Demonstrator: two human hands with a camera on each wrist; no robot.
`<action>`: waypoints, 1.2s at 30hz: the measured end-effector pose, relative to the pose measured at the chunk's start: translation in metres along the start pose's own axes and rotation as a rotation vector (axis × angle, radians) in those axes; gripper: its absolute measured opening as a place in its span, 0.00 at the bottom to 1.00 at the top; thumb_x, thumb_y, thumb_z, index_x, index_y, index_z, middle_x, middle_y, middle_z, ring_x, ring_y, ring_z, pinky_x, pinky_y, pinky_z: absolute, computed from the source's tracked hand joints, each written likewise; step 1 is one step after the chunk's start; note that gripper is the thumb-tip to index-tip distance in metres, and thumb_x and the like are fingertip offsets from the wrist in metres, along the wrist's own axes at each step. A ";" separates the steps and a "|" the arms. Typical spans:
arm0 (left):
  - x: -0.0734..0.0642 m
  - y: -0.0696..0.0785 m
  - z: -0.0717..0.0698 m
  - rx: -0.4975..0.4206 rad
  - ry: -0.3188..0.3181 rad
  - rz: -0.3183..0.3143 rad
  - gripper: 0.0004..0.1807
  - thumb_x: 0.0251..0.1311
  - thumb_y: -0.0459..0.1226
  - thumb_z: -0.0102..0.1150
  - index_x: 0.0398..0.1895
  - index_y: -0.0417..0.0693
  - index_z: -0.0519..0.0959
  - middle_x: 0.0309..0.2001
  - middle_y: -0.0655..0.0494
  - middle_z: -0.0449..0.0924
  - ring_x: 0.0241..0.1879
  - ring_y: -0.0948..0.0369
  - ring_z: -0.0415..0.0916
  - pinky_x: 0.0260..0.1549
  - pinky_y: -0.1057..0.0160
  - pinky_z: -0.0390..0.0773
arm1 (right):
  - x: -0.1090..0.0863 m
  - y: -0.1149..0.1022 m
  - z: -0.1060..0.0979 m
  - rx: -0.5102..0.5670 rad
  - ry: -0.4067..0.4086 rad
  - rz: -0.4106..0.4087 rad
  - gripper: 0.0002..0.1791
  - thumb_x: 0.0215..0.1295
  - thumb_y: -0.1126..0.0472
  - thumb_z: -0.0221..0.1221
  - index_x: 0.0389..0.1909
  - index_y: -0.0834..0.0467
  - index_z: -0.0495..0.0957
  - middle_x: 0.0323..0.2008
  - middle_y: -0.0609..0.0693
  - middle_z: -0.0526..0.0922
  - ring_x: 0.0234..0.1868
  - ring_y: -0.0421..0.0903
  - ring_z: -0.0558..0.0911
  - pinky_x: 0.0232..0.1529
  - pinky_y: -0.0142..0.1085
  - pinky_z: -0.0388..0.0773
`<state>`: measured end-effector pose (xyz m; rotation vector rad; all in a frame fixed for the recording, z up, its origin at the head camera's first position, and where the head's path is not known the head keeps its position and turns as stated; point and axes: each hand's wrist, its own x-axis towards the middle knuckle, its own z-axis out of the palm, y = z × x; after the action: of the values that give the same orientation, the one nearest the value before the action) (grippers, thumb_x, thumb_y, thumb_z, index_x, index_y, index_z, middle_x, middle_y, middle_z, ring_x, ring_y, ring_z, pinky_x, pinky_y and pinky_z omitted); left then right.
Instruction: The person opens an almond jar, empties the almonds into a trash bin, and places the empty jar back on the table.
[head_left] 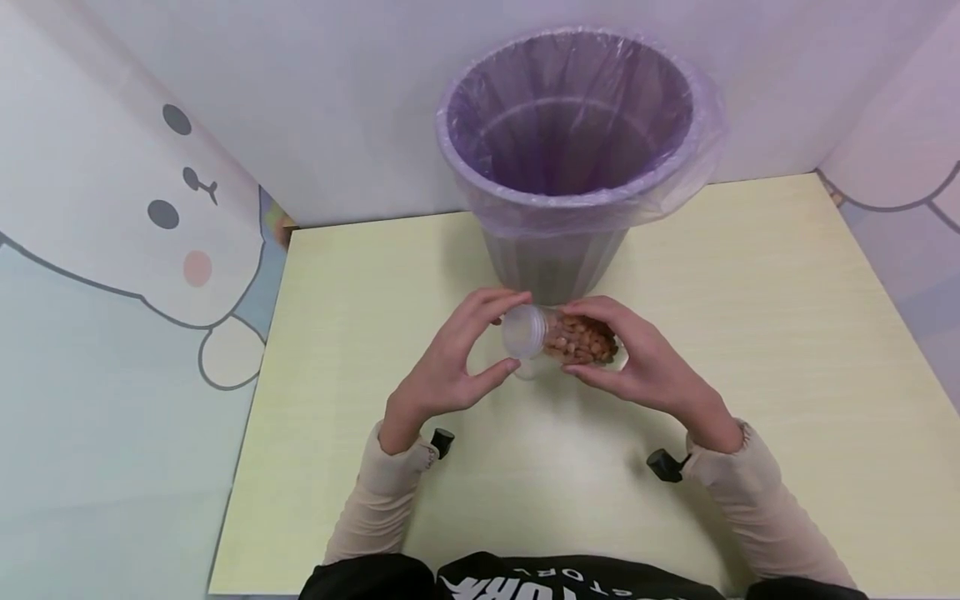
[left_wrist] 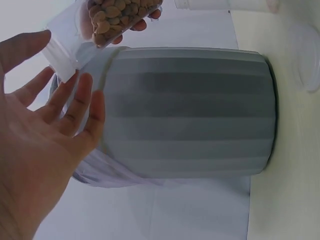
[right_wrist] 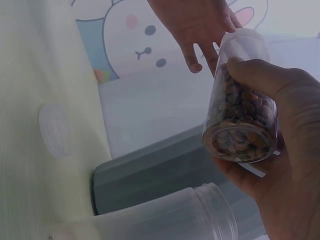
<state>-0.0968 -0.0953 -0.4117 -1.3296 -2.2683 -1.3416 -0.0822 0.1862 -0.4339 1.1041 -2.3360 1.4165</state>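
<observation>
Pale yellow tabletop (head_left: 300,500) is backed by white walls (head_left: 360,142); a cartoon face (head_left: 217,192) is printed at left. Grey ribbed bin (head_left: 555,262), draped with a purple liner (head_left: 570,215), is placed far middle. Just nearer, above the tabletop, a clear jar (head_left: 585,337) is held tilted, gripped by thumb and fingers of the right hand (head_left: 654,365). Brown kernels (right_wrist: 242,107) are heaped inside; its translucent end is turned left, flanked by the left hand (head_left: 453,364), fingers spread wide; contact cannot be told. Below, a loose clear lid (right_wrist: 55,131) and a second clear jar (right_wrist: 155,220), upright, are seen.
</observation>
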 end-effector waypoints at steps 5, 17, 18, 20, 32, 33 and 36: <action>0.000 0.001 -0.001 0.032 0.016 -0.018 0.38 0.58 0.35 0.74 0.72 0.39 0.71 0.65 0.44 0.75 0.64 0.53 0.72 0.56 0.54 0.81 | 0.000 0.001 0.000 0.000 0.014 -0.032 0.45 0.45 0.73 0.80 0.67 0.63 0.74 0.59 0.57 0.82 0.59 0.39 0.79 0.58 0.22 0.74; -0.001 -0.001 0.001 0.094 0.051 -0.029 0.43 0.52 0.40 0.80 0.72 0.42 0.71 0.61 0.48 0.78 0.57 0.54 0.74 0.57 0.57 0.78 | 0.000 0.002 -0.001 -0.002 0.038 -0.081 0.36 0.68 0.44 0.66 0.67 0.65 0.74 0.59 0.59 0.81 0.62 0.40 0.78 0.61 0.22 0.74; -0.001 -0.001 0.001 0.095 0.047 -0.025 0.45 0.52 0.40 0.80 0.73 0.42 0.70 0.62 0.47 0.77 0.58 0.54 0.74 0.58 0.58 0.77 | 0.000 0.002 -0.001 -0.001 0.038 -0.081 0.36 0.68 0.44 0.67 0.67 0.65 0.74 0.59 0.59 0.81 0.62 0.40 0.78 0.61 0.22 0.74; 0.000 0.000 0.001 0.097 0.036 -0.009 0.45 0.53 0.40 0.79 0.74 0.41 0.69 0.65 0.45 0.75 0.62 0.52 0.73 0.63 0.57 0.76 | 0.000 0.001 -0.001 -0.002 0.040 -0.079 0.35 0.68 0.46 0.68 0.67 0.65 0.74 0.59 0.59 0.82 0.62 0.40 0.78 0.61 0.22 0.74; 0.000 0.001 -0.001 0.102 0.031 0.023 0.32 0.64 0.37 0.63 0.72 0.40 0.72 0.65 0.45 0.74 0.66 0.52 0.70 0.69 0.55 0.73 | 0.000 0.001 -0.003 -0.007 0.036 -0.077 0.36 0.67 0.47 0.69 0.67 0.65 0.74 0.59 0.59 0.82 0.61 0.41 0.79 0.60 0.22 0.74; 0.000 0.001 -0.001 0.104 0.031 0.020 0.32 0.64 0.37 0.63 0.72 0.40 0.72 0.65 0.45 0.75 0.66 0.52 0.71 0.68 0.56 0.74 | 0.000 0.001 -0.003 -0.006 0.036 -0.078 0.36 0.67 0.46 0.68 0.68 0.65 0.74 0.59 0.59 0.82 0.61 0.41 0.79 0.60 0.22 0.74; 0.000 0.001 -0.001 0.117 0.027 0.011 0.33 0.64 0.38 0.65 0.72 0.40 0.72 0.64 0.46 0.75 0.64 0.53 0.71 0.66 0.57 0.76 | -0.001 0.001 -0.003 -0.011 0.036 -0.077 0.36 0.68 0.46 0.68 0.68 0.64 0.74 0.59 0.58 0.82 0.61 0.40 0.79 0.60 0.22 0.74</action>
<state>-0.0965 -0.0964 -0.4105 -1.2762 -2.2802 -1.1965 -0.0829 0.1895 -0.4333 1.1433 -2.2491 1.3828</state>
